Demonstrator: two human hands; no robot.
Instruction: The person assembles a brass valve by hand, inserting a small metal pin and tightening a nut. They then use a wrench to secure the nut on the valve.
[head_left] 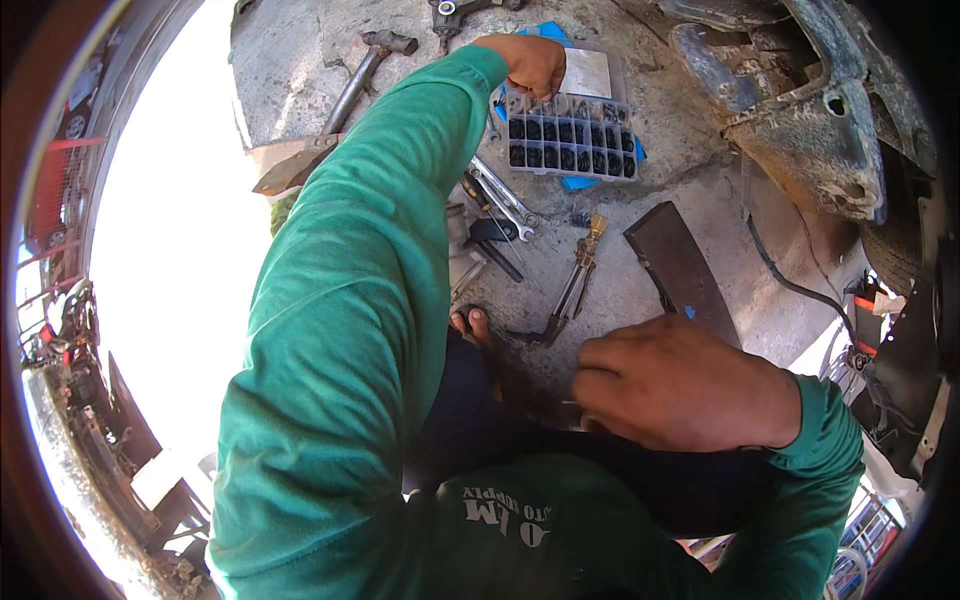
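Note:
My left hand reaches far out over the back left corner of a clear plastic compartment box. Its fingers are bent down and together at the box's far row, and their tips are hidden. Black rings, which look like O-rings, fill the nearer compartments. The raised lid carries a white sheet. Close to my body, above my knee, my right hand is closed with its fingers curled under. A thin bit shows at its fingertips, too small to name.
A brass-ended torch lies before my foot, left of a curved brown metal plate. Several wrenches and a screwdriver lie near my left sleeve. A hammer rests farther left. A rusty vehicle frame and black cable occupy the right.

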